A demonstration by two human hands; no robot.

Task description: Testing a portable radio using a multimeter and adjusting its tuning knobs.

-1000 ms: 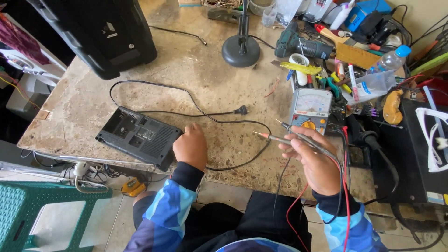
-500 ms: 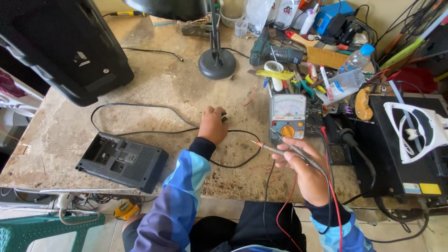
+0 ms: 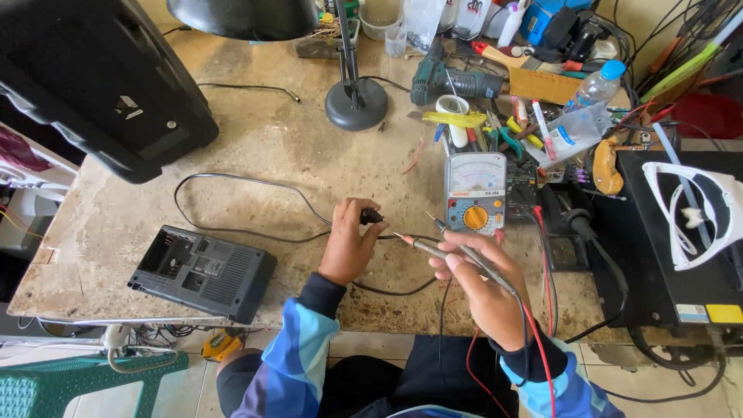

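Both hands are closed in a grip: the right hand (image 3: 484, 298) pinches two slim test probes (image 3: 449, 249) between thumb and fingers, and the left hand (image 3: 348, 244) clamps a small black plug (image 3: 371, 216) at the end of a black cable (image 3: 232, 182). Probes lie with their long axes running from lower right to upper left, metal tips aimed toward the plug and stopping just short of it; red and black leads trail back past the right wrist. Plug points right, toward the probe tips, and sits just above the counter (image 3: 294, 147) near its front middle. Left of the hands a dark grey plastic device (image 3: 203, 271) lies flat, the cable looping from it across the worn, stained stone-coloured surface. Just beyond the right hand stands an analog multimeter (image 3: 475, 192) with an orange dial. Farther back are a black lamp base (image 3: 356, 103), a green drill (image 3: 449, 80), a plastic bottle (image 3: 594, 89) and heaped hand tools; a large black speaker (image 3: 93, 77) fills the far left.
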